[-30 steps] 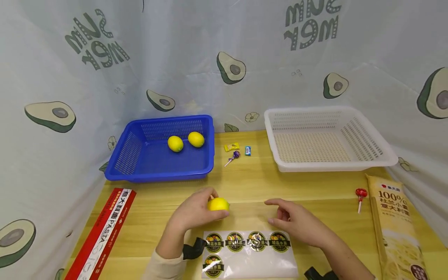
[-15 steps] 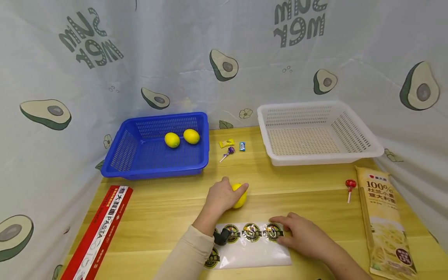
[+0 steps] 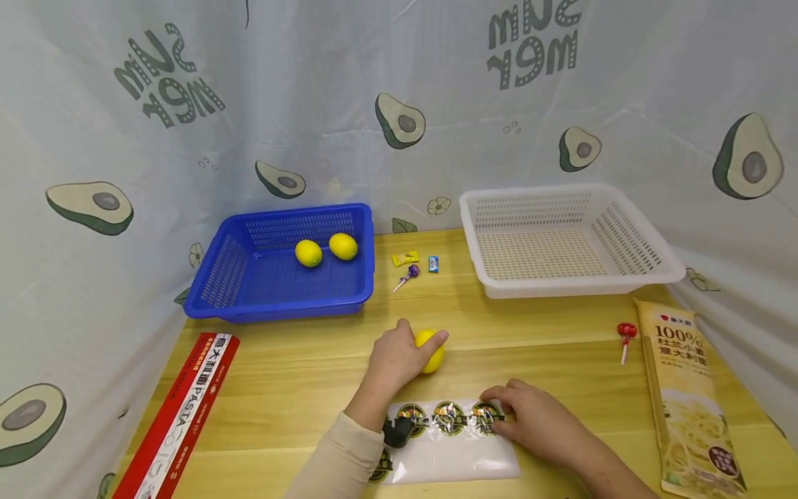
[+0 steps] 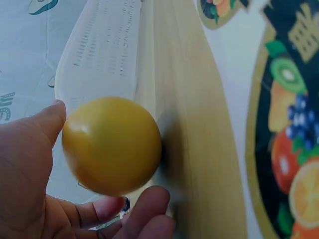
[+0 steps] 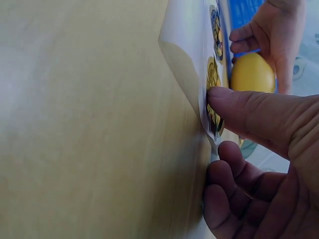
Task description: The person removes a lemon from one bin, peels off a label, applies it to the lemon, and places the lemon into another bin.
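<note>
My left hand [image 3: 394, 360] grips a yellow lemon [image 3: 433, 357] just beyond the sticker sheet. The left wrist view shows the thumb on one side of the lemon [image 4: 112, 144] and fingers curled below it. A clear-white sheet [image 3: 461, 461] with round fruit-label stickers lies at the front of the table, its left part hidden under the left wrist. My right hand [image 3: 541, 421] is at the sheet's right edge, thumb and forefinger around the rightmost sticker [image 3: 484, 418]. In the right wrist view the thumb [image 5: 244, 107] presses on that sticker [image 5: 215, 82], and the sheet's edge bows up.
A blue basket [image 3: 280, 308] at the back left holds two lemons [image 3: 343, 246]. At the back right stands a white basket [image 3: 576, 287]. Small candies [image 3: 405, 258] and a purple lollipop [image 3: 408, 275] lie between them. A red pasta box [image 3: 177, 416], red lollipop [image 3: 626, 331] and noodle bag [image 3: 692, 402] flank the sides.
My left hand has carried the lemon rightward from left of the sheet. My right hand has come down onto the sheet's right edge. During the last half second both hands barely move.
</note>
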`<action>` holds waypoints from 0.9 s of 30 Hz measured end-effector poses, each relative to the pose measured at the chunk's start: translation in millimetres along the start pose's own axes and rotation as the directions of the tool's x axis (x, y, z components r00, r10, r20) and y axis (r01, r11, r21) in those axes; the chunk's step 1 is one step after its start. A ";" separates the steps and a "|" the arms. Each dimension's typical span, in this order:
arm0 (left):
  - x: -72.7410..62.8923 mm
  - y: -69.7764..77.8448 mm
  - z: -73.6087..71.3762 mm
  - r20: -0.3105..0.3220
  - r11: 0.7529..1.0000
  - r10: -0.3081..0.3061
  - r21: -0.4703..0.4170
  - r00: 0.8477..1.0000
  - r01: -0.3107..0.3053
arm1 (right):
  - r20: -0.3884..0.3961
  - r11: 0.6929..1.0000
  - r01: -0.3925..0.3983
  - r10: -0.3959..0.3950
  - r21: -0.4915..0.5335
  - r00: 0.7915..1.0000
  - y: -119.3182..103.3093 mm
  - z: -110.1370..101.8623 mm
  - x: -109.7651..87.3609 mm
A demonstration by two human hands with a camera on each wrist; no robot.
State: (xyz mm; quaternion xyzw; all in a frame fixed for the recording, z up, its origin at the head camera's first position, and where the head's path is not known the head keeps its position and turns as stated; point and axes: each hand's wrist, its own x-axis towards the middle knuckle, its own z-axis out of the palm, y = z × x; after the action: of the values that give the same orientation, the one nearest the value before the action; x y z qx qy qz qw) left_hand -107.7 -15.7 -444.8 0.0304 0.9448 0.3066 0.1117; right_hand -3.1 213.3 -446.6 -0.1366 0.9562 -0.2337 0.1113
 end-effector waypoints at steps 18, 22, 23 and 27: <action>-42.8 -46.8 -30.0 0.461 0.937 0.337 -0.079 0.821 -0.340 | -0.037 0.998 0.053 -0.052 0.023 0.998 6.2 0.6 9.2; -38.7 -55.2 -25.7 0.499 0.918 0.365 -0.054 0.786 -0.392 | -0.022 0.997 0.057 -0.056 0.058 0.998 12.1 -1.7 14.2; -37.9 -56.2 -24.8 0.500 0.915 0.367 -0.042 0.784 -0.402 | -0.011 0.996 0.058 -0.058 0.070 0.998 13.4 -1.9 15.3; -36.7 -57.6 -23.0 0.497 0.912 0.358 -0.006 0.791 -0.409 | 0.030 0.985 0.063 -0.069 0.159 0.997 20.1 -2.4 18.7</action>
State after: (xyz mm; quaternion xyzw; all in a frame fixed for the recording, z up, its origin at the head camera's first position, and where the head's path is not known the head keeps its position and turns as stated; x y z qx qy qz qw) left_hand -76.7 -80.1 -453.4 0.3035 0.8740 0.2564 0.2797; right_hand -25.5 225.6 -456.9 -0.1631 0.9276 -0.3096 0.1310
